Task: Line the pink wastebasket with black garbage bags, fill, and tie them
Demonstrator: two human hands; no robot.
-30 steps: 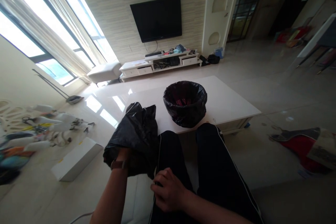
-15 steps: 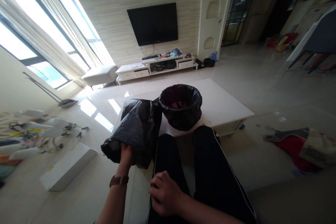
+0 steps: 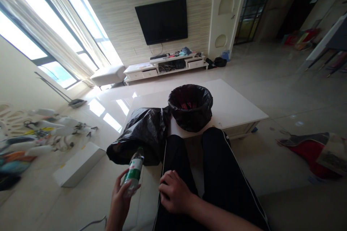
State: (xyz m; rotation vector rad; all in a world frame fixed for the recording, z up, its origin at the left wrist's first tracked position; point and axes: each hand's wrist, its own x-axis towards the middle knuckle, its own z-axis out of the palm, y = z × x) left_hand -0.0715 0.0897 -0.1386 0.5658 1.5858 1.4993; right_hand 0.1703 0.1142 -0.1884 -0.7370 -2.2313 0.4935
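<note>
My left hand (image 3: 120, 195) is closed around the lower part of a clear plastic bottle (image 3: 133, 170) with a green-and-white label. The bottle tilts, its cap end up by the mouth of a black plastic bag (image 3: 145, 126). This bag lies on its side over the near left end of the white table (image 3: 233, 104), its mouth facing me; what is inside is too dark to make out. On my thigh rests my right hand (image 3: 175, 192), fingers loosely curled, with nothing visible in them. A round bin (image 3: 193, 120) lined with black plastic stands on the table beside the bag.
My knees (image 3: 214, 140) are up against the table's near edge. A long white box (image 3: 80, 164) lies on the floor to the left, near a pile of assorted items (image 3: 51, 130). Red and grey cloth (image 3: 317, 151) lies on the right. A television (image 3: 162, 21) hangs above a low cabinet (image 3: 165, 66).
My left hand has come out of the black bag toward me, now holding the bottle. The bag's mouth has sagged wider. My right hand stays on my thigh; the view has shifted slightly.
</note>
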